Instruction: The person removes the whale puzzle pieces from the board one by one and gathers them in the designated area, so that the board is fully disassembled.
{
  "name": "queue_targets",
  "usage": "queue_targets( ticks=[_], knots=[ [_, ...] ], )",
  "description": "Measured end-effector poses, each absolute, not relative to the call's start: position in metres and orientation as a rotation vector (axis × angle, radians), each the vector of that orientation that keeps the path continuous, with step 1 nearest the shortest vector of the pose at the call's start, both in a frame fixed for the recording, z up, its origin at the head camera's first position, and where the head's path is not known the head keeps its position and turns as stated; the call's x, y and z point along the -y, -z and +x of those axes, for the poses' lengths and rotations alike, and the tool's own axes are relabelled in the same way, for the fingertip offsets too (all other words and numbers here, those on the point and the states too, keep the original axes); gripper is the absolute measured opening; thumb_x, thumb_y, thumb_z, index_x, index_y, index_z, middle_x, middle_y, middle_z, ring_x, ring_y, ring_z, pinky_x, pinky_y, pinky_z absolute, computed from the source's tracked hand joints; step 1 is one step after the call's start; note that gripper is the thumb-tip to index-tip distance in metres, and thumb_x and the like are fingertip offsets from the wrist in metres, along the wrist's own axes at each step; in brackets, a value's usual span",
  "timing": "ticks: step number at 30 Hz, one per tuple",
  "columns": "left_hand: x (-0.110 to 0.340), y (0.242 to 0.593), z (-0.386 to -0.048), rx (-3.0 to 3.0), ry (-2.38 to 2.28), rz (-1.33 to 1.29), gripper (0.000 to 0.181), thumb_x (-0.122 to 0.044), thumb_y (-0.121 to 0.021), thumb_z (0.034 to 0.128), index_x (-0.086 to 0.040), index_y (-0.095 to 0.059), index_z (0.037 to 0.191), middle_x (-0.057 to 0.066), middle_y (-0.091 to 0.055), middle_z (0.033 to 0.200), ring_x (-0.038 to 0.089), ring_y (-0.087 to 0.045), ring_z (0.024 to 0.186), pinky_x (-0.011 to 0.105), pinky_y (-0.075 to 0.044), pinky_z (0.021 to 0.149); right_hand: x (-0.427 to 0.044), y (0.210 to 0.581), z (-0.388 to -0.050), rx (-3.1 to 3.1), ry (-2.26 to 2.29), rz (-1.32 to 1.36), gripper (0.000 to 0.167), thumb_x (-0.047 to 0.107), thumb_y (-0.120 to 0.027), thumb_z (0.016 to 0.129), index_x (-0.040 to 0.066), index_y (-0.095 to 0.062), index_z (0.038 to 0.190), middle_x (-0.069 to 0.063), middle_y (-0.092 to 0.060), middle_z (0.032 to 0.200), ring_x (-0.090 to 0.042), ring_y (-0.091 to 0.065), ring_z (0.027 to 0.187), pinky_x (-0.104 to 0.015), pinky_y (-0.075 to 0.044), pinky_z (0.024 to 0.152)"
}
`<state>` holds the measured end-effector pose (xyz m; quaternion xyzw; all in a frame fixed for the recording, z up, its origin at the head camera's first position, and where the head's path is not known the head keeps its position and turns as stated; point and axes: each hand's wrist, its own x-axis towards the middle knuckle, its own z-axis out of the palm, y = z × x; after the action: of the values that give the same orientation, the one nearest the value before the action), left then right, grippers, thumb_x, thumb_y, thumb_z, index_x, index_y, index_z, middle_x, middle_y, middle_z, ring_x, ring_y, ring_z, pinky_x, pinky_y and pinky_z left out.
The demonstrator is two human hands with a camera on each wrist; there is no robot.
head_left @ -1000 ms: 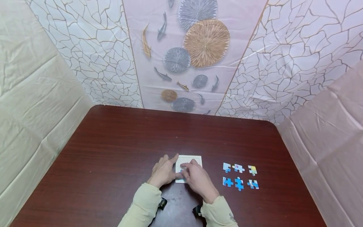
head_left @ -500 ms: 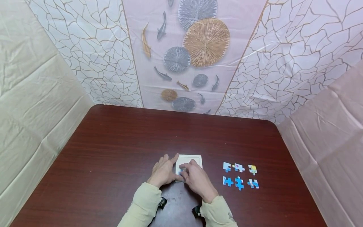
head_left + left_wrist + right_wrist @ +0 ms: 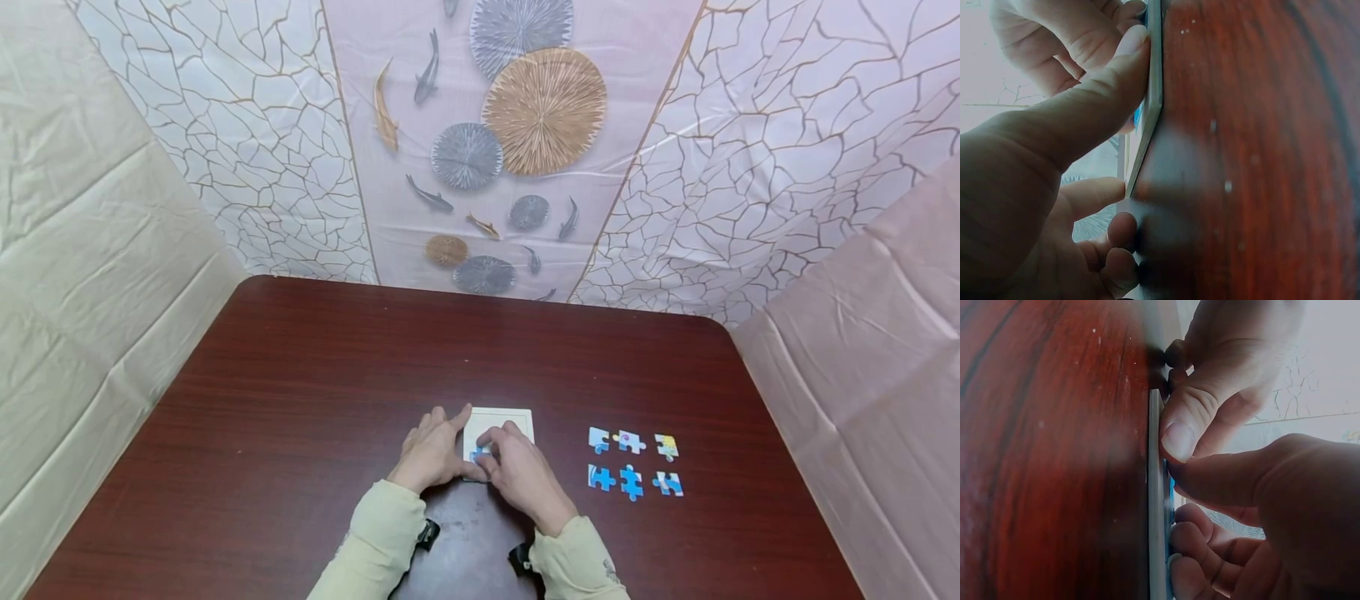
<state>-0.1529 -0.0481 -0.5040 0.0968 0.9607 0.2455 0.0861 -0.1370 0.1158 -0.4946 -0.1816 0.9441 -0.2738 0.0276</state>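
A small white puzzle tray (image 3: 504, 414) lies on the table before me. My left hand (image 3: 431, 454) steadies it from the left: the thumb presses on the near rim and the straight index finger touches the left edge, while other fingertips rest on the table. With curled fingers and thumb, my right hand (image 3: 523, 473) pinches a blue jigsaw piece (image 3: 476, 456) at the tray's near left corner. In the right wrist view only a sliver of blue piece (image 3: 1172, 486) shows between thumb and fingers. The right hand hides much of the tray's near right part.
To the right of the tray, several loose jigsaw pieces lie in two rows, among them a white and blue piece (image 3: 598, 440), a yellow one (image 3: 666, 447) and a blue one (image 3: 632, 482). The dark red wooden table (image 3: 337, 358) meets patterned cloth walls behind and at the sides.
The right fingers have shifted slightly over the near left corner of the tray, and more of the blue jigsaw piece shows there. My left hand stays nearly where it was.
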Motion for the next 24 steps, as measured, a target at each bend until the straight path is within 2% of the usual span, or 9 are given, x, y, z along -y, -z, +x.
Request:
queue_targets(
  ticks=[7,18,24],
  knots=[
    [0.0486,0.5046,-0.1540,-2.866,-0.725,0.294,0.114,-0.061,-0.087,0.0538,-0.020,-0.041,0.150,0.012,-0.047,0.103,0.026,-0.045,0.086,0.039,-0.041,0.070,-0.1156,0.4943,-0.1386,-2.896,0.842,-0.553,0.014,0.016,-0.071,0.089,0.011,-0.067,0.100,0.000,-0.052,0.086,-0.008,-0.051,0.068,-0.030,-0.045,0.064],
    [0.0488,0.5041,-0.1530,-2.858,-0.738,0.298,0.114,-0.061,-0.086,0.0560,-0.020,-0.039,0.151,0.014,-0.048,0.108,0.026,-0.045,0.090,0.040,-0.041,0.071,-0.1163,0.4931,-0.1430,-2.819,0.847,-0.564,0.015,0.014,-0.069,0.089,0.010,-0.062,0.102,0.001,-0.051,0.084,-0.009,-0.049,0.068,-0.030,-0.045,0.066],
    [0.0493,0.5031,-0.1527,-2.848,-0.745,0.286,0.114,-0.060,-0.087,0.0559,-0.020,-0.038,0.151,0.012,-0.047,0.105,0.025,-0.044,0.089,0.037,-0.039,0.069,-0.1167,0.4925,-0.1451,-2.771,0.872,-0.560,0.015,0.012,-0.069,0.090,0.009,-0.061,0.103,-0.001,-0.050,0.084,-0.010,-0.048,0.067,-0.029,-0.044,0.065]
  ],
)
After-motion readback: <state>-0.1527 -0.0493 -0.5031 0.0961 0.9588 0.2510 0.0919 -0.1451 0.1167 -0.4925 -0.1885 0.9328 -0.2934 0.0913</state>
